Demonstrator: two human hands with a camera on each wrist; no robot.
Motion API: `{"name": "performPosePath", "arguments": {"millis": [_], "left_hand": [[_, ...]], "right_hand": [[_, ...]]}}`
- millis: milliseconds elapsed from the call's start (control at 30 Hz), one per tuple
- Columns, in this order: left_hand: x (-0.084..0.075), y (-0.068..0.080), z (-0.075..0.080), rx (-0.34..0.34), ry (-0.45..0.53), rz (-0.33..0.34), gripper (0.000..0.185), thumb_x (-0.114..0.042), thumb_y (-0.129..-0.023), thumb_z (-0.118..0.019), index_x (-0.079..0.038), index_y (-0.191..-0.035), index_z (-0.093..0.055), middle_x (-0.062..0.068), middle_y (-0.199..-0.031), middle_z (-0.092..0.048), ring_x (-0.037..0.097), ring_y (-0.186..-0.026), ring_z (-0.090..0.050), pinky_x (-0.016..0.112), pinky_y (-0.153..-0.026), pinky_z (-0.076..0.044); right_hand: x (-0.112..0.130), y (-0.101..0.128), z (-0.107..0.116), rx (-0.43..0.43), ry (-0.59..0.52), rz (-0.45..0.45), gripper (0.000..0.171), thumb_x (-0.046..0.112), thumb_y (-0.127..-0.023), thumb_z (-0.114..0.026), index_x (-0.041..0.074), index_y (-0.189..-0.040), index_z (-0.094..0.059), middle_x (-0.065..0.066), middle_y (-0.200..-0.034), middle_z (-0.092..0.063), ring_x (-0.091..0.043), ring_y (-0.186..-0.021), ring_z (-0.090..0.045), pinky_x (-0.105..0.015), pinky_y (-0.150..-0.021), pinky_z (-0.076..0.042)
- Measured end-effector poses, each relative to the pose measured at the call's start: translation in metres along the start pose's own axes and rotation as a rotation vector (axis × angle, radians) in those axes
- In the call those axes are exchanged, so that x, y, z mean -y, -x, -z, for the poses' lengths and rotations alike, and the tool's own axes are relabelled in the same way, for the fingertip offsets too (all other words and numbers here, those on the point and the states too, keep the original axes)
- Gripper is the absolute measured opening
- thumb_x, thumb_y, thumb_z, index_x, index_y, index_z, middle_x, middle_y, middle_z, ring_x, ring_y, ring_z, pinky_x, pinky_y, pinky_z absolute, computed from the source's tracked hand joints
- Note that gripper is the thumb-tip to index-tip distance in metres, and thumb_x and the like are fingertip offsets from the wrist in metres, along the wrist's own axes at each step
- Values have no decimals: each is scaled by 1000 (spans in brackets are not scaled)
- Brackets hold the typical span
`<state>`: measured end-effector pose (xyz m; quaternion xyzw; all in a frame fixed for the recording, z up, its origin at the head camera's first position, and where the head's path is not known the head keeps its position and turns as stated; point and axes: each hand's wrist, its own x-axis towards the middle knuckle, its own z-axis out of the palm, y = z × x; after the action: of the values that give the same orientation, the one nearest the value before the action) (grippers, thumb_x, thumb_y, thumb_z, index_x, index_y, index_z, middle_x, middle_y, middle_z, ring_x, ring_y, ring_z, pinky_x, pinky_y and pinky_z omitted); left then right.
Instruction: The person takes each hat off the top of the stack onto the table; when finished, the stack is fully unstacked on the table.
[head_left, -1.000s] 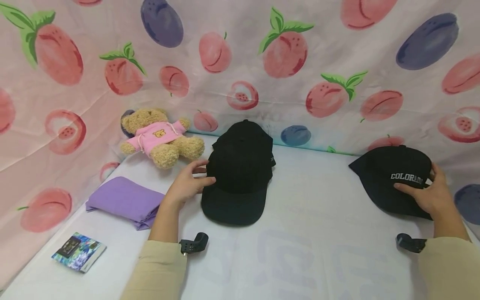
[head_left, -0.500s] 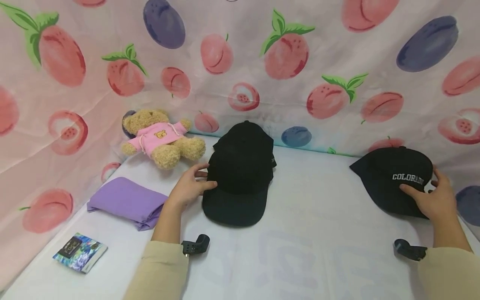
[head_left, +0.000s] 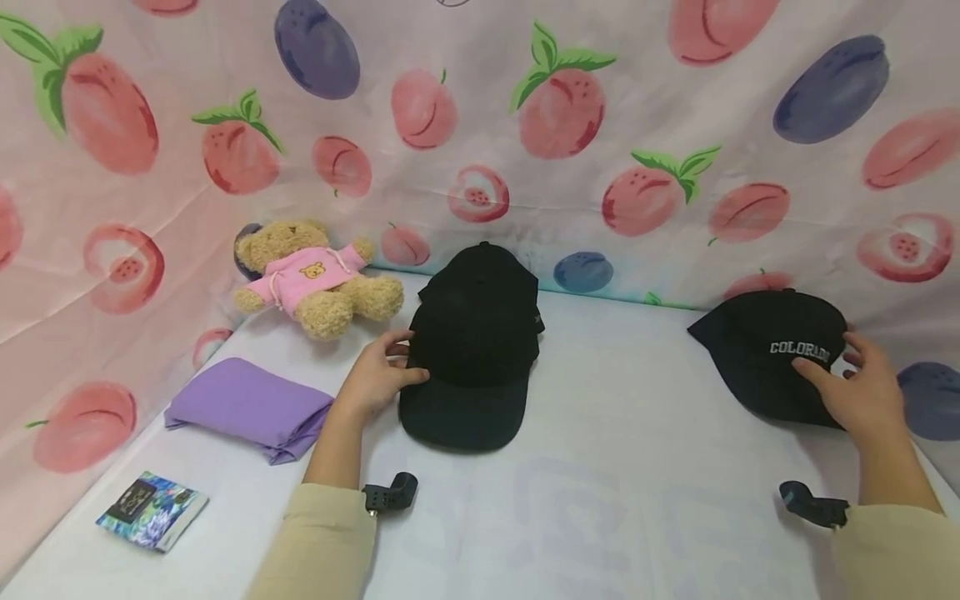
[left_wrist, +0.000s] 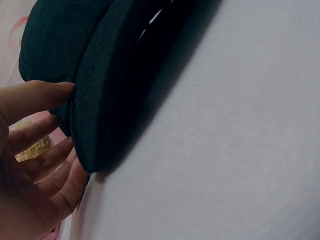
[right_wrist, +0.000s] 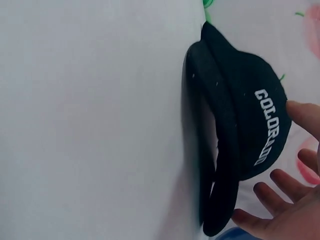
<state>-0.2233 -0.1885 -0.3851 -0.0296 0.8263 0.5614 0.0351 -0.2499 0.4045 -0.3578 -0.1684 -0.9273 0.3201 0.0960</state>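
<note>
While the left hand stays at the overlapping black caps near the table's far edge, left of centre — thumb and fingers apart, tips on the side — the right hand has eased slightly back along the COLORADO cap, far right corner, fingers spread. From here: domed crowns, curved brims, woven fabric; plush bear fuzzy.
</note>
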Motion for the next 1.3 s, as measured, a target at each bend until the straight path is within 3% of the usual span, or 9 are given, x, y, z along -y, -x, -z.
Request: {"name": "performPosePath", "arguments": {"millis": [500, 1000, 1067, 1200, 1300], "left_hand": [[1, 2, -2, -5, -9, -11, 73, -7, -89, -75, -5, -155, -43, 26, -149, -51, 39, -136, -54, 50, -113, -46], [2, 1, 0, 4, -46, -11, 71, -9, -91, -74, -4, -155, -43, 26, -150, -51, 39, -135, -55, 50, -112, -46], [1, 1, 1, 4, -57, -7, 71, -10, -91, -74, -5, -155, -44, 26, -150, -51, 39, -135, -54, 50, -112, -46], [0, 1, 1, 8, -58, 0, 71, -11, -92, -74, -5, -155, -43, 26, -151, -50, 39, -136, -54, 51, -113, -45], [0, 1, 1, 11, -58, 0, 71, -11, -92, -74, -5, -155, -43, 26, -151, -50, 39, -137, -53, 51, -114, -45]], "right_hand": [[33, 19, -4, 14, -86, 66, 84, 43, -103, -56, 4, -165, -14, -36, -164, -21, -59, -145, -30, -74, -111, -31], [58, 31, -25, 145, -172, 72, 85, 46, -102, -58, 5, -164, -18, -33, -164, -27, -52, -141, -38, -68, -109, -40], [62, 34, -28, 160, -177, 74, 86, 48, -102, -59, 7, -165, -18, -31, -164, -28, -51, -140, -41, -65, -107, -43], [72, 39, -33, 171, -180, 85, 86, 49, -101, -59, 9, -166, -18, -29, -165, -29, -48, -137, -47, -49, -98, -56], [77, 41, -37, 167, -191, 85, 85, 49, -101, -60, 11, -166, -20, -28, -165, -31, -47, -137, -48, -38, -91, -60]]}}
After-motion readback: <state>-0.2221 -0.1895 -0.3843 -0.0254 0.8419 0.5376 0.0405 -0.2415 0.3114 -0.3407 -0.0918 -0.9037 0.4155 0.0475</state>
